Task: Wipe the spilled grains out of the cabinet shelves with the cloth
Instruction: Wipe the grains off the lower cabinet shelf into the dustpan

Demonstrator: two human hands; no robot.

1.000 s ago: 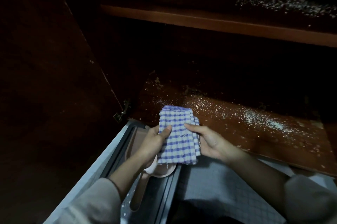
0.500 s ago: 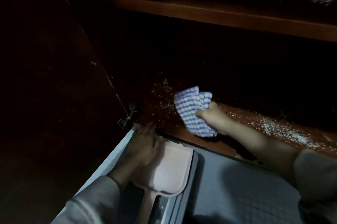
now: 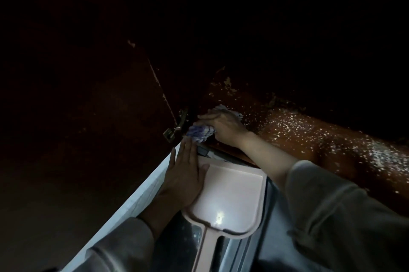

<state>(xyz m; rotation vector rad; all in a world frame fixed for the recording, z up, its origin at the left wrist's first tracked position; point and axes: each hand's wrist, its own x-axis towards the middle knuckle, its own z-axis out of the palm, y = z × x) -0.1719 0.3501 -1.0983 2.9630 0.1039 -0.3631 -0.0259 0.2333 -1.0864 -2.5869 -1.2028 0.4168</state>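
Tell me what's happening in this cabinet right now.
A person is wiping a dark wooden shelf. Their right hand holds a bunched blue checked cloth against the shelf's front left corner, by the door hinge. Their left hand lies flat on a pink dustpan just below the shelf edge. White grains lie scattered further right, not yet wiped.

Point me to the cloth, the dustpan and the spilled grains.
cloth (image 3: 200,135): head view, its bunched blue-checked end.
dustpan (image 3: 232,192): head view, bare middle of its pink tray.
spilled grains (image 3: 294,123): head view, the dense white patch.
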